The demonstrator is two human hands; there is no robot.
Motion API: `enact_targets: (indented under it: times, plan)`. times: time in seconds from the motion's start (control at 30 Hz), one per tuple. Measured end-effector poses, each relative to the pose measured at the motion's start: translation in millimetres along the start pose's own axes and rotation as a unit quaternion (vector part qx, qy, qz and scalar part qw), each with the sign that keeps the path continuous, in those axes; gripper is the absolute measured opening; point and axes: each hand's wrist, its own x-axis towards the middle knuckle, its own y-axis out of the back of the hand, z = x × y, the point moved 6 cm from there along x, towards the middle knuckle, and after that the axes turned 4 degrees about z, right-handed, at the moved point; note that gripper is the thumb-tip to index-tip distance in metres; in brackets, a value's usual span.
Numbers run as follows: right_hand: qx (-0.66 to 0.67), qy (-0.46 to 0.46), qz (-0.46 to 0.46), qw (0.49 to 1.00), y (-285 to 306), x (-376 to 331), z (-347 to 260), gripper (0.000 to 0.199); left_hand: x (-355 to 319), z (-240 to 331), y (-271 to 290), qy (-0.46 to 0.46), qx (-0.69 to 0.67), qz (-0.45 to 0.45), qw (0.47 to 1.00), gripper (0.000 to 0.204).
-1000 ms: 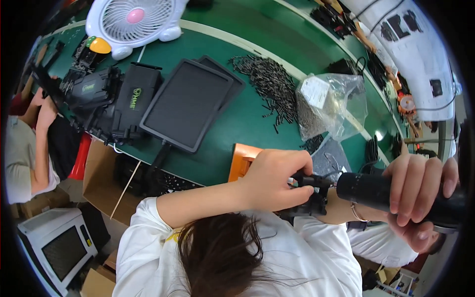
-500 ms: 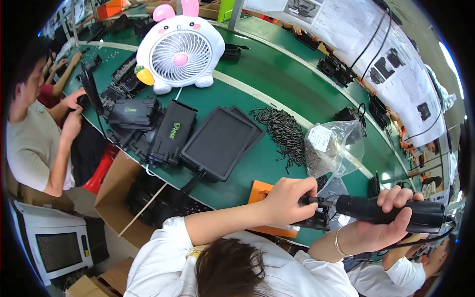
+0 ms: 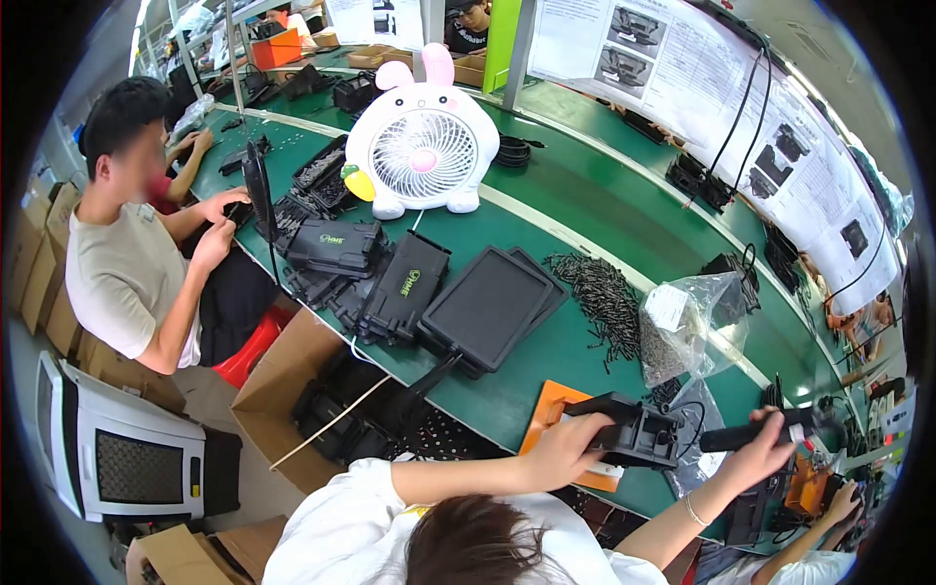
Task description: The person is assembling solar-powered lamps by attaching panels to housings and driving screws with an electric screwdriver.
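My left hand (image 3: pixel 573 452) grips a black plastic housing (image 3: pixel 639 434) with open recesses, held above the front edge of the green bench (image 3: pixel 478 400). Under and beside it lies an orange fixture (image 3: pixel 549 411) with a pale part on it. In my right hand (image 3: pixel 759 454) is a black cylindrical power screwdriver (image 3: pixel 726 439), lying roughly level to the right of the housing and apart from it. The fingers wrap round its body. A clear plastic bag (image 3: pixel 704 429) lies just behind, between the two hands.
Behind my hands are a heap of black screws (image 3: pixel 606 304) and a clear bag of small screws (image 3: pixel 673 341). Black flat panels (image 3: pixel 487 304) and black housings (image 3: pixel 405 283) lie leftward, near a white rabbit-shaped fan (image 3: pixel 421 156). A co-worker (image 3: pixel 146 244) sits left; a cardboard box (image 3: pixel 292 375) stands below the bench.
The screwdriver has come away from the housing, toward the right. The housing has turned in my left hand and shows its recessed side. The whole view has shifted, moving the scene rightward.
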Motion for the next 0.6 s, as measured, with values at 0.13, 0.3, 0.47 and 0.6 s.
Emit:
enact_targets:
  times: [0.13, 0.3, 0.47, 0.6]
  plan:
    - [-0.227, 0.019, 0.035, 0.973, 21.1, -0.9, 19.7, 0.036, 20.5, -11.2, 3.9, 0.036, -0.036, 0.005, 0.999, 0.039]
    - [-0.113, -0.14, -0.228, 0.957, -35.6, -58.2, 1.4, 0.018, 50.4, 57.1, 21.9, -0.234, -0.181, -0.106, 0.949, 0.029]
    - [0.042, -0.345, -0.431, 0.833, -84.7, -92.2, -4.2, 0.038, 67.8, 96.5, 37.3, -0.29, 0.012, -0.282, 0.915, 0.023]
    - [-0.001, -0.147, -0.211, 0.966, -43.2, -27.5, -3.5, 0.033, 61.7, 69.3, 95.6, -0.154, 0.278, -0.301, 0.899, 0.024]
